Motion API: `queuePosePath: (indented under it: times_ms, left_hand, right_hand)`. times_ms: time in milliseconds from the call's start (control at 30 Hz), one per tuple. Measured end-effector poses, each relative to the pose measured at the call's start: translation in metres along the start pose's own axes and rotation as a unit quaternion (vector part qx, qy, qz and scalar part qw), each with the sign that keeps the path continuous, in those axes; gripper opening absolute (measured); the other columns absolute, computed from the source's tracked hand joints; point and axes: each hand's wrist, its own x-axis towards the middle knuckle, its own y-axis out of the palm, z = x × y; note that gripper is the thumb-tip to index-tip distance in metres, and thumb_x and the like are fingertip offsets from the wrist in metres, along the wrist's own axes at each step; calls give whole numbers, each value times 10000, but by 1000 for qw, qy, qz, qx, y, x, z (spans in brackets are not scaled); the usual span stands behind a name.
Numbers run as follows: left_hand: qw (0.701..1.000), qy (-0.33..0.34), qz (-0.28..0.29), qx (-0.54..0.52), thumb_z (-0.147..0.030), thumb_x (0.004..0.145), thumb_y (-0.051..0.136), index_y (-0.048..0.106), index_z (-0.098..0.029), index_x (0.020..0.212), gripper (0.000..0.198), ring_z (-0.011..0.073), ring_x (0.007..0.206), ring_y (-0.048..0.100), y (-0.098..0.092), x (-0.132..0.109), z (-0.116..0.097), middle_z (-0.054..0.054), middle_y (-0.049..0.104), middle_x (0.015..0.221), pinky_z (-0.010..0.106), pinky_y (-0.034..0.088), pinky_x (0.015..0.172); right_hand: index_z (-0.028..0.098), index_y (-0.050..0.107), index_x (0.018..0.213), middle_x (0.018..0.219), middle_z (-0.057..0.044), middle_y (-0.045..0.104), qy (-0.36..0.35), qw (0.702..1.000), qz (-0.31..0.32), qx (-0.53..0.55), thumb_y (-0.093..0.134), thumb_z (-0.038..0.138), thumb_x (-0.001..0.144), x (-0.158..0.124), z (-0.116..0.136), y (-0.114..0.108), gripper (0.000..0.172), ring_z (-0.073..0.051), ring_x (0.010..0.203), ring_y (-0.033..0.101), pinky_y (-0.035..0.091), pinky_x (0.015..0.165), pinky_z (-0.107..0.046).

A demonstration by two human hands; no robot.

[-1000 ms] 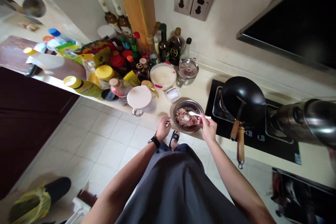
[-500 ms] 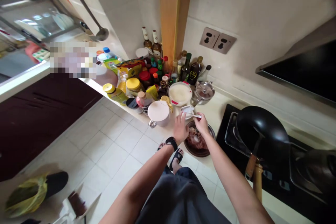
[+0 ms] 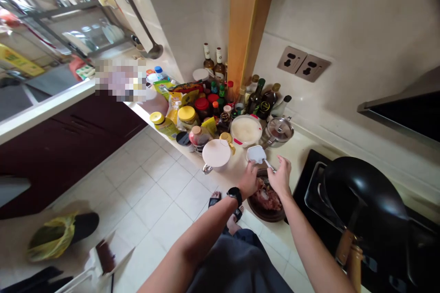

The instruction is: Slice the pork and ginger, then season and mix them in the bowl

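A small white seasoning container (image 3: 256, 153) with a flat, pale rounded top sits on the counter; whether that top is a lid or a scoop, I cannot tell. A thin white spoon handle (image 3: 269, 165) slants from it toward my right hand (image 3: 281, 177), whose thumb is close to the handle's end while the fingers are raised and apart. My left hand (image 3: 250, 182), with a black watch at the wrist, reaches its outstretched fingers to the container's near edge. Below both hands stands a dark round bowl (image 3: 252, 208) of raw meat (image 3: 266, 197), topped with a white patch.
Left of the container stand a lidded cup (image 3: 216, 153) and a tub (image 3: 245, 129) of whitish contents. Several bottles and jars crowd behind, beside a glass-lidded pot (image 3: 280, 130). A black wok (image 3: 364, 187) with a wooden handle rests on the stove at right.
My right hand has loosened from a pinch on the spoon handle, its fingers now spread. The container's tilted white part now lies flat. The camera has turned, shifting the scene right and down.
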Motion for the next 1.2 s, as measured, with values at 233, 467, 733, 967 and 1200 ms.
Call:
queuePosePath:
  times_ms: [233,467,733,967,1200]
  left_hand:
    - [997,-30,-57,-42,-118,860,475,594,-254,1153,344,238,1220,568,-45,-47,-12,91,575,1304,433,512,1032]
    - [919,-222,-322,-42,-233,883,577,509,-213,1248,371,212,1031,641,-136,-126,17,124,596,1229,359,559,809]
    - [977,-53,-186,-85,-186,962,445,535,-230,1350,401,220,1450,367,-172,-86,23,114,428,1532,439,345,1192]
    - [988,-33,-123,-82,-147,951,439,511,-227,1377,440,217,1465,339,-150,-81,15,117,379,1563,434,364,1188]
    - [992,1,-59,-108,-91,856,529,570,-214,1221,388,256,1438,385,-147,-67,8,139,387,1551,455,419,1140]
  right_hand:
    - [209,560,1177,1132,-116,584,-62,993,65,76,559,238,858,-1,78,-11,321,-245,991,583,509,911,-450]
    - [195,521,1259,1198,-142,596,-91,967,199,130,584,283,878,-32,138,17,396,-254,1026,602,536,895,-452]
    - [184,442,1359,1359,-177,559,21,958,223,178,734,386,773,-40,155,55,685,-309,1236,552,490,1003,-507]
    - [164,467,1320,1307,-193,590,85,978,124,142,778,449,723,-52,142,46,731,-302,1169,599,527,958,-478]
    - [172,445,1351,1330,-175,570,102,977,105,156,768,357,724,-37,127,33,730,-295,1185,585,534,942,-453]
